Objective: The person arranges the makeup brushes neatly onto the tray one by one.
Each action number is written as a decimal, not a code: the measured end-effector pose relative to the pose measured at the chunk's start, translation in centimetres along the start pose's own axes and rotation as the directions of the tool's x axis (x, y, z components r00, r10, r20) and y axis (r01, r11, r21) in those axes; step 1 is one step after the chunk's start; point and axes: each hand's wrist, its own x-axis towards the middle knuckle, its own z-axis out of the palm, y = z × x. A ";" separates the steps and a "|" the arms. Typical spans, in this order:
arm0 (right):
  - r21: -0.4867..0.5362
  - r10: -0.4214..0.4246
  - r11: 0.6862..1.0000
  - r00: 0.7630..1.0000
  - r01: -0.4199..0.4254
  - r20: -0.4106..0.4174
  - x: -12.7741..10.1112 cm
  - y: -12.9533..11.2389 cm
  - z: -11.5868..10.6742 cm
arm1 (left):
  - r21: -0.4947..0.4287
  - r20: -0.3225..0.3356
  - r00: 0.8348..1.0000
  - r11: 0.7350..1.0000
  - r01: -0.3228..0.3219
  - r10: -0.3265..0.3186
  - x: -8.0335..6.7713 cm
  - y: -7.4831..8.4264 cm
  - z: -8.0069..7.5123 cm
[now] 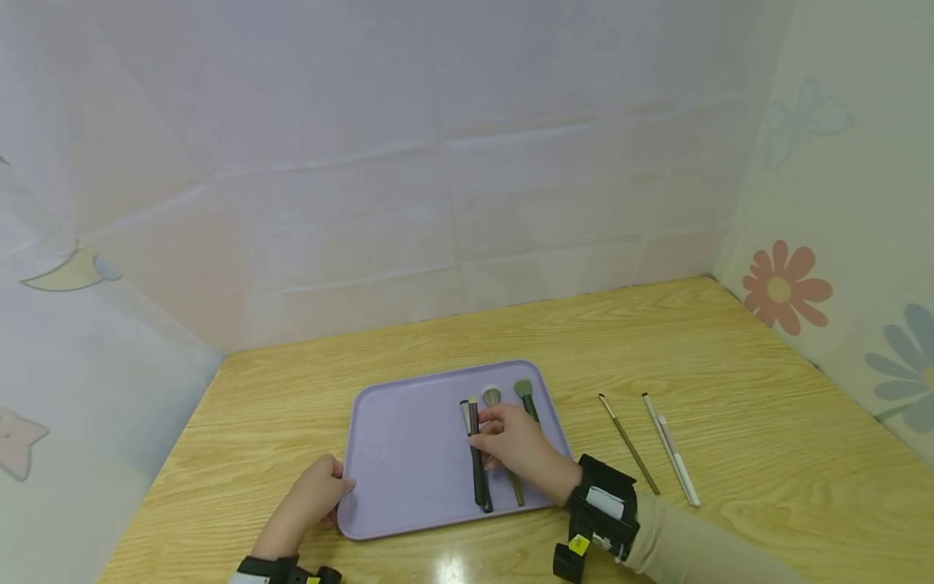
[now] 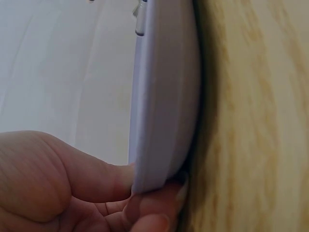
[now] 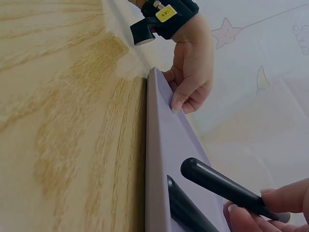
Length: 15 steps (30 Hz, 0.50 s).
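A lilac tray (image 1: 409, 438) lies on the wooden table. My left hand (image 1: 312, 491) grips its front left corner, thumb over the rim (image 2: 164, 96) and fingertips beneath. Above the tray, my right hand (image 1: 520, 442) pinches a dark-handled makeup brush (image 3: 217, 182) between thumb and fingers. A second dark-handled brush (image 3: 190, 209) lies on the tray just beside it. To their right on the tray are a brush with a fluffy pale head (image 1: 492, 396) and a green brush (image 1: 524, 388), both partly hidden by my right hand.
Right of the tray, a thin brown brush (image 1: 629, 444) and two white slender tools (image 1: 674, 454) lie on the table (image 1: 766, 454). A pale cloth backdrop (image 1: 365, 227) stands behind the table, with printed walls at both sides.
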 end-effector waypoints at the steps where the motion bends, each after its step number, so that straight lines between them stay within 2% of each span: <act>1: -0.004 -0.003 1.000 1.000 0.003 -0.002 0.0 0.0 0.1 | 0.001 -0.001 1.000 1.000 -0.001 0.001 0.0 0.0 0.0; 7: -0.018 -0.004 1.000 1.000 0.004 -0.011 0.3 0.0 0.4 | 0.003 -0.007 1.000 1.000 -0.006 0.006 0.0 -0.1 0.0; 15: -0.048 -0.023 0.999 0.999 0.025 0.031 0.7 -0.1 1.3 | 0.002 -0.003 1.000 1.000 -0.011 0.011 0.1 -0.2 0.0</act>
